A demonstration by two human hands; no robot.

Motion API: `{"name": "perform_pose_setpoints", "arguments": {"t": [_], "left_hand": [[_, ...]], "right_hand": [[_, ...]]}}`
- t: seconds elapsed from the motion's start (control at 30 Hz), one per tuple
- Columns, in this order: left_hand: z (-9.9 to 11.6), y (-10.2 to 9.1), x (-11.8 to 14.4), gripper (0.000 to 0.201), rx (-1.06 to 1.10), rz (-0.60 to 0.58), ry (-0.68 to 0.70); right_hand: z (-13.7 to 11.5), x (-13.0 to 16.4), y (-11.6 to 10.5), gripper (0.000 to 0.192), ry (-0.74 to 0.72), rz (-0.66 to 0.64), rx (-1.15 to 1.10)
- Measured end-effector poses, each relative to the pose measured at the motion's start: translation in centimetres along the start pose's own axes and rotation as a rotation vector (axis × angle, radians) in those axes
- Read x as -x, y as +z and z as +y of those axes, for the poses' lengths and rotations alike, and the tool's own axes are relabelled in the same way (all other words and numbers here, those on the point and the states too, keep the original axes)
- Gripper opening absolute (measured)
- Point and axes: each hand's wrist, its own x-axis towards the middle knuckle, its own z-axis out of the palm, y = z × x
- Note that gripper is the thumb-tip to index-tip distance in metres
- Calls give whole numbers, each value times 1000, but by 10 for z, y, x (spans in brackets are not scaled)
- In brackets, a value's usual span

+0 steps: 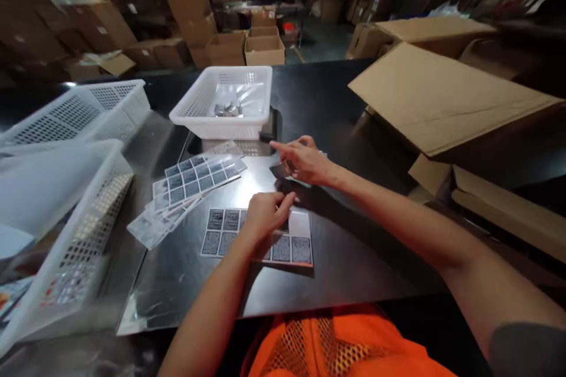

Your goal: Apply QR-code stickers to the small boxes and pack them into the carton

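Left hand (264, 216) rests flat, fingers curled, on the label sheet (259, 237) lying near on the tabletop (354, 259). Sheet judged thin, light, floppy; lift by an edge. Beyond, right hand (305, 160) pinches a small dark piece (280, 171), before the white basket (225, 103).

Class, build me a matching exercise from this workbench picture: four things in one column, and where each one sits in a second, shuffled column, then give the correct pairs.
Things:
1. left hand
2. right hand
3. white basket
4. cardboard flap

Places:
A. far middle of the table, small silver pieces inside
B. resting on the sticker sheet
C. right side of the table
D. holding a small dark piece beyond the sheet

Pairs: 1-B, 2-D, 3-A, 4-C
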Motion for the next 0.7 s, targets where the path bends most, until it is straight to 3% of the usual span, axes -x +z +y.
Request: {"name": "perform_pose_setpoints", "arguments": {"t": [0.13, 0.23, 0.33, 0.5, 0.6, 0.7], "left_hand": [[6, -7, 9, 57, 124, 106, -44], [12, -4, 16, 45, 185, 325, 39], [14, 3, 19, 63, 210, 437, 172], [13, 9, 19, 72, 271, 422, 188], [11, 7, 19, 58, 317, 395, 238], [8, 2, 17, 52, 291, 397, 292]], "right_hand": [[-24, 50, 6, 93, 27, 563, -250], [-46, 78, 15, 86, 66, 775, -296], [-61, 90, 29, 80, 159, 870, -293], [-70, 96, 45, 84, 205, 940, -330], [-67, 100, 34, 88, 117, 854, -327], [-57, 105, 8, 87, 62, 776, -316]]}}
